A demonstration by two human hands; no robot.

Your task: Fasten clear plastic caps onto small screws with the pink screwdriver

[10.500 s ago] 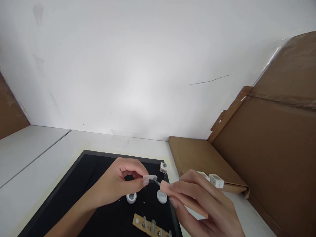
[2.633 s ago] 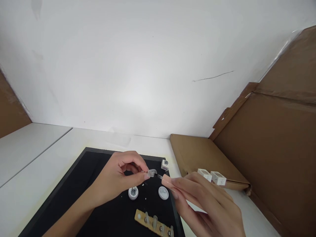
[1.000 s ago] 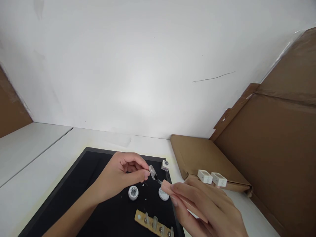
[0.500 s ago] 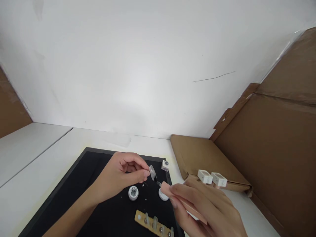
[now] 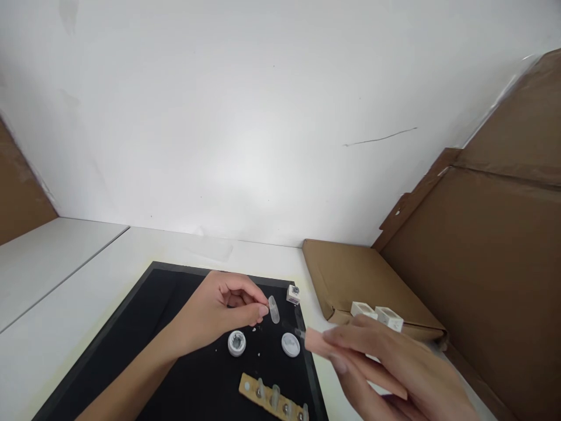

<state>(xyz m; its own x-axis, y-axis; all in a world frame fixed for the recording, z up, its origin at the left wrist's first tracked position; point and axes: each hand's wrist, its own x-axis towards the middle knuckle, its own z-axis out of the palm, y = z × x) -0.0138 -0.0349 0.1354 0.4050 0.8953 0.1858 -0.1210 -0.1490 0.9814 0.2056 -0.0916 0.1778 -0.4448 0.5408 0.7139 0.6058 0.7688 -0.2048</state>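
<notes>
Your left hand (image 5: pixel 219 313) is bare, with slim, smooth fingers (image 5: pixel 246 286), and the bare forearm (image 5: pixel 131 389) behind it narrows toward the wrist (image 5: pixel 174 338). Your right hand (image 5: pixel 394 368) is bare too, long and slender in its fingers. You can see a smooth, rounded nail (image 5: pixel 263 310) on each thumb (image 5: pixel 245 316).

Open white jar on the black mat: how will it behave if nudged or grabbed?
The white jar looks squat and sits upright on the black mat, so a light push would probably slide it rather than tip it. Its round wall suggests it could roll if knocked over. With its top open, the grey material inside might smear onto fingers.
</notes>
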